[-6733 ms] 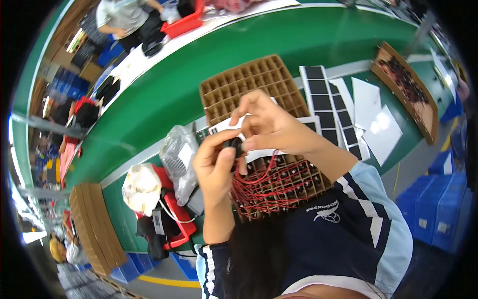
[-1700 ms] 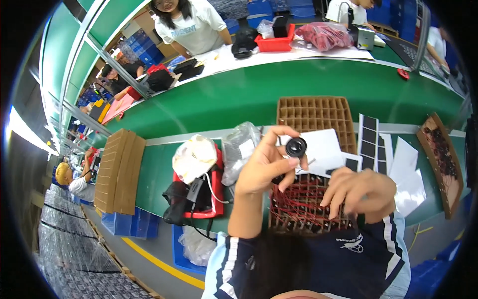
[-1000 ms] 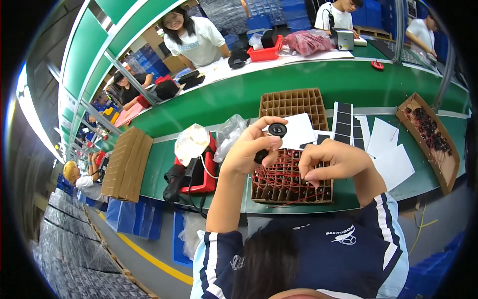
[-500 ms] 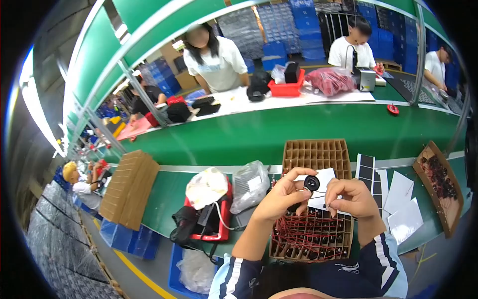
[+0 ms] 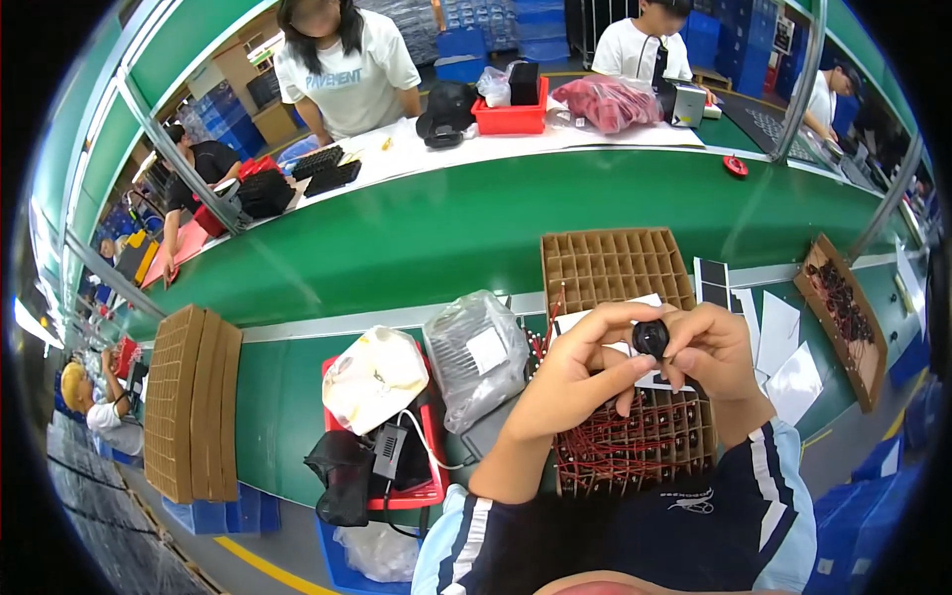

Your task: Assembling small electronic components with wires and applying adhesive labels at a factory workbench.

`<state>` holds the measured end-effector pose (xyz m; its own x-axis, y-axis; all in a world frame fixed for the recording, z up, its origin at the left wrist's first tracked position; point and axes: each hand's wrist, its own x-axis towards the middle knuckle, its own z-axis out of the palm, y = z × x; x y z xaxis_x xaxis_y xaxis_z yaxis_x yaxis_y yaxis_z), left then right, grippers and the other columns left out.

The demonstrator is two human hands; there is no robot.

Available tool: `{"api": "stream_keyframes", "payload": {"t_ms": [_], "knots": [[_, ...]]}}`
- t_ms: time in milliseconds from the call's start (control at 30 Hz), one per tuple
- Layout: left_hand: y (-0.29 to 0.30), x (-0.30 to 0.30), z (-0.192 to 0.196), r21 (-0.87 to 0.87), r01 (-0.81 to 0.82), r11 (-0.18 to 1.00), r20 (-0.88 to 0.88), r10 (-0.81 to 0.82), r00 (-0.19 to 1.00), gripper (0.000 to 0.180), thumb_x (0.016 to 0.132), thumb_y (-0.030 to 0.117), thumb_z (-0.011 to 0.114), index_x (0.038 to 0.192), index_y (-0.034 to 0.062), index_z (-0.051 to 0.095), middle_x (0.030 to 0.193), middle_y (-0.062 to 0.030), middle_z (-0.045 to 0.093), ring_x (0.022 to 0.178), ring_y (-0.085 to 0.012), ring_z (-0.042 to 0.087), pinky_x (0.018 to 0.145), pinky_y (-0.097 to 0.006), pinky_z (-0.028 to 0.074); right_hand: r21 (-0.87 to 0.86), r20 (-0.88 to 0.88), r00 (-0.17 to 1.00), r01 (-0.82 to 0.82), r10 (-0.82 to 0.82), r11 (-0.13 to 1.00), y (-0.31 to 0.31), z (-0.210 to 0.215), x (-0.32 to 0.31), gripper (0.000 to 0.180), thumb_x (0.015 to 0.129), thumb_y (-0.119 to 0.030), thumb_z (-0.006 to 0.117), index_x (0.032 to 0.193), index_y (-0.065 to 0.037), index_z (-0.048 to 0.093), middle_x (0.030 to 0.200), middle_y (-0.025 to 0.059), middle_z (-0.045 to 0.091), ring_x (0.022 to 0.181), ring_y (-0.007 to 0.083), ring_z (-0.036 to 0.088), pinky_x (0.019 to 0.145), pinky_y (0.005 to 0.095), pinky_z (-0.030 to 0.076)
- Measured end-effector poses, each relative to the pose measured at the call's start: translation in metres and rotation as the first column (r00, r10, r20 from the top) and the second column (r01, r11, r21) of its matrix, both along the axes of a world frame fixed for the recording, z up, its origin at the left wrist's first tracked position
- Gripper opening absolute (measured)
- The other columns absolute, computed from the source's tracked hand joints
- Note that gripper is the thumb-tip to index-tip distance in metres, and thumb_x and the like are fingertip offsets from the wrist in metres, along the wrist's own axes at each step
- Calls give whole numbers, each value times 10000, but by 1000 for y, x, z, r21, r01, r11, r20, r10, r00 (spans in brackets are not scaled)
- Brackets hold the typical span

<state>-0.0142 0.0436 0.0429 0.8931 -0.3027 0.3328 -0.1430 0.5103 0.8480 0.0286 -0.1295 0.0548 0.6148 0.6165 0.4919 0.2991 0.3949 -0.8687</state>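
Observation:
A small round black part [image 5: 651, 338], resembling a little speaker, is raised above the bench. My left hand [image 5: 580, 375] grips it from the left between thumb and fingers. On its right side, my right hand [image 5: 716, 352] pinches close against the edge; whatever lies between those fingertips is hidden. Below both hands, a cardboard divider tray [image 5: 708, 441] contains several dark parts with red wires [image 5: 610, 451]. Beyond them is a second cardboard divider tray [image 5: 615, 266], with white paper partly behind my fingers.
Left of my arms are a red bin [image 5: 433, 488], a white bag [image 5: 375, 380] and a clear plastic bag [image 5: 478, 359]. Stacked cardboard dividers [image 5: 193, 407] stand farther left. Rightward lie white sheets [image 5: 795, 382] and a tilted cardboard tray [image 5: 865, 359] of wired parts. Co-workers sit or stand across the bench.
My right hand has come in against the black part, which has turned from facing up toward me to more edge-on. The whole view has shifted, with the head turned.

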Motion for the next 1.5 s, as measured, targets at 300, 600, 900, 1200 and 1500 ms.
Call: {"api": "stream_keyframes", "payload": {"t_ms": [300,600,900,1200,1500], "knots": [[-2,3,2,-63,22,998,-21,-23,1000,350,791,-42,518,1122,-2,413,934,-115,574,514,-46,496,428,-153,373,-25,33,998,60,-59,998,2,10,-14,81,819,-29,538,879,21,517,713,75,516,564,101,517,513,205,411],[-5,-1,-6,-49,-96,994,-86,91,992,332,822,-2,501,1133,8,383,782,-104,587,499,-85,510,422,-176,382,18,-138,988,-68,70,997,-11,-12,-5,93,820,-31,541,872,37,505,804,117,578,585,108,544,537,218,455],[-33,12,-14,55,-23,998,-100,28,995,310,833,-26,472,1111,18,342,834,-151,549,511,-116,521,403,-176,409,81,-195,965,-163,176,983,-32,-26,22,65,826,-22,526,861,24,496,722,89,560,582,98,539,546,226,442],[-47,34,-20,27,-160,987,-69,162,984,311,795,-52,524,1070,-10,387,796,-124,564,637,-112,552,433,-182,420,129,-196,951,-216,239,968,-34,-34,53,37,820,6,515,840,2,484,684,63,538,559,88,525,532,211,416],[-47,41,-29,15,-238,971,-75,239,968,326,784,-58,543,1063,12,388,786,-114,576,539,-82,521,433,-180,405,169,0,999,-34,34,985,-23,-48,59,38,820,7,511,855,-3,499,647,49,520,569,98,495,550,227,392]]}}
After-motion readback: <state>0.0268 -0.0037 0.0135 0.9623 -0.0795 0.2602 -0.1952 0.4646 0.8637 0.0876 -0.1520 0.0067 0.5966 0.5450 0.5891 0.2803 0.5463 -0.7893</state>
